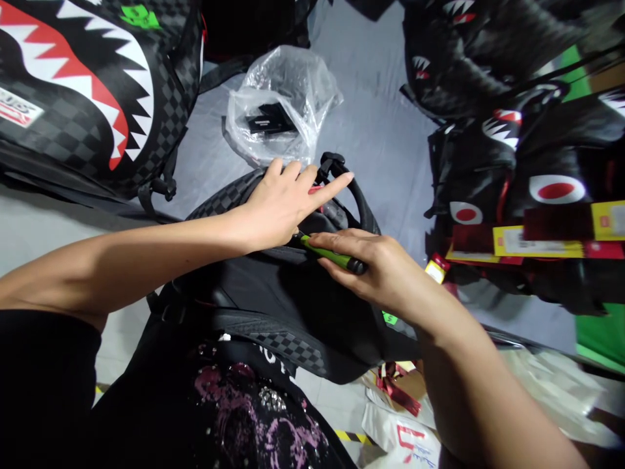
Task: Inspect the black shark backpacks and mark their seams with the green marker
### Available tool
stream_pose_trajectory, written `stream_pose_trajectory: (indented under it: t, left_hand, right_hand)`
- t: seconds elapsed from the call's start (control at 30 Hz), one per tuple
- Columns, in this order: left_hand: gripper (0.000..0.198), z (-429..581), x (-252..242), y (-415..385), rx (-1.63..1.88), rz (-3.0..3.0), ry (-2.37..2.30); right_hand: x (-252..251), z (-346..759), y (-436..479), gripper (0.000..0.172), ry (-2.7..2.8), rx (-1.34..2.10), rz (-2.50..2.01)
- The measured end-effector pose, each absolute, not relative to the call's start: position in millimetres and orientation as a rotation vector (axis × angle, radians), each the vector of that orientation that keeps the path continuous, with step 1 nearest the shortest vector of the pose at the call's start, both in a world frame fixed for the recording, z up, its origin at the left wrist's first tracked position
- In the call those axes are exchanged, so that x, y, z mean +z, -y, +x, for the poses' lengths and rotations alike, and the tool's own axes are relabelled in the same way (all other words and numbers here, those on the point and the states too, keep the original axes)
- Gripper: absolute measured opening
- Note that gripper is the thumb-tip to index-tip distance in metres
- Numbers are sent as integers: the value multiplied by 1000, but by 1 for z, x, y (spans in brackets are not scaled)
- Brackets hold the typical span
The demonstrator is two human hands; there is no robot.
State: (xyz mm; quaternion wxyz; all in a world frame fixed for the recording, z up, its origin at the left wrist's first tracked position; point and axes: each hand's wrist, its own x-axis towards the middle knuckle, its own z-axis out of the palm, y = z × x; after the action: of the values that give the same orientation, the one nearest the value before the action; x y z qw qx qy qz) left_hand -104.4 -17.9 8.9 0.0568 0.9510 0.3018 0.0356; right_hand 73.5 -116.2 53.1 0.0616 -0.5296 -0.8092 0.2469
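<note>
Grasping green-black tool [336, 255], tip unclear beside left hand [276, 205] (grip hidden, can't tell), right hand [378, 267] sits over black backpack [288, 286], gray surface [378, 130] stretching toward right-side bags [488, 124].

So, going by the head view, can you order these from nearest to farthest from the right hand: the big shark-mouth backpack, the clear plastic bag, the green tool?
1. Green tool: in the right hand itself.
2. Clear plastic bag: beyond the hands, upper middle.
3. Big shark-mouth backpack: upper left.
</note>
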Motion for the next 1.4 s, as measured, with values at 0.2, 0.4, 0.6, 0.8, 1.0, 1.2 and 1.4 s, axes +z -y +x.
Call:
stream_pose_trajectory:
  t: [0.2, 0.4, 0.6, 0.8, 1.0, 1.2, 1.4]
  left_hand:
    - [99, -104, 8, 17, 129, 2793, -890]
    - [100, -104, 7, 16, 124, 2765, -872]
    - [97, -105, 7, 15, 122, 2776, -855]
    - [96, -105, 6, 15, 150, 2782, -835]
    - [99, -105, 6, 15, 152, 2759, -851]
    - [101, -105, 5, 14, 137, 2740, -851]
    - [98, -106, 3, 15, 162, 2753, -855]
  right_hand:
    - [51, 74, 114, 34, 2434, 748, -1594]
    - [50, 69, 112, 35, 2443, 737, -1593]
    - [50, 68, 113, 36, 2454, 711, -1607]
    - [51, 65, 113, 37, 2456, 703, -1644]
    - [51, 64, 112, 37, 2457, 711, -1638]
    - [48, 63, 113, 36, 2386, 731, -1622]
    - [54, 57, 115, 34, 2433, 632, -1821]
